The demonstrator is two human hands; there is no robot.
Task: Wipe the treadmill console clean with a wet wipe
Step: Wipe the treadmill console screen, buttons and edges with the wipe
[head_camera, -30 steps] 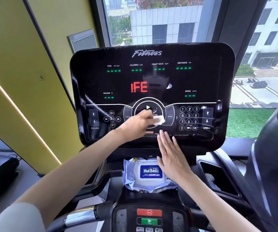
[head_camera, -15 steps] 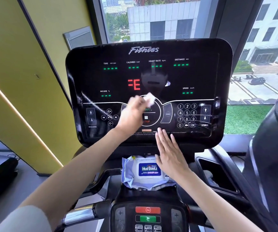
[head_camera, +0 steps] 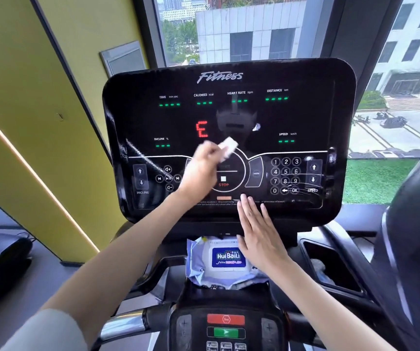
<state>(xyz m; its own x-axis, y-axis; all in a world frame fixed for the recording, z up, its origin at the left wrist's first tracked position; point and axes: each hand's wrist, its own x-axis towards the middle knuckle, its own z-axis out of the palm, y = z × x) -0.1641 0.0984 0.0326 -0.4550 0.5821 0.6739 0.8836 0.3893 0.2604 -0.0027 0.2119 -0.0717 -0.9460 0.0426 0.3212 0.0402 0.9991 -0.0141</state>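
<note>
The black glossy treadmill console [head_camera: 305,115] fills the middle of the head view, lit with green dashes and a red letter E. My left hand [head_camera: 201,168] pinches a small folded white wet wipe [head_camera: 228,146] against the screen, just above the round start/stop dial. My right hand [head_camera: 259,231] lies flat with straight fingers on the console's lower edge, fingertips by the small print under the dial. Smear streaks show at the left and lower right of the screen.
A pale blue wet wipe pack [head_camera: 225,262] lies on the ledge below the console, partly under my right wrist. Below it sits a small control panel [head_camera: 226,328] with a red and a green button. A cup holder [head_camera: 330,264] opens at right; a yellow wall stands at left.
My left hand has carried the wipe up from the dial's middle to its top rim. The red display went from IFE to a single E. My right hand stayed in place.
</note>
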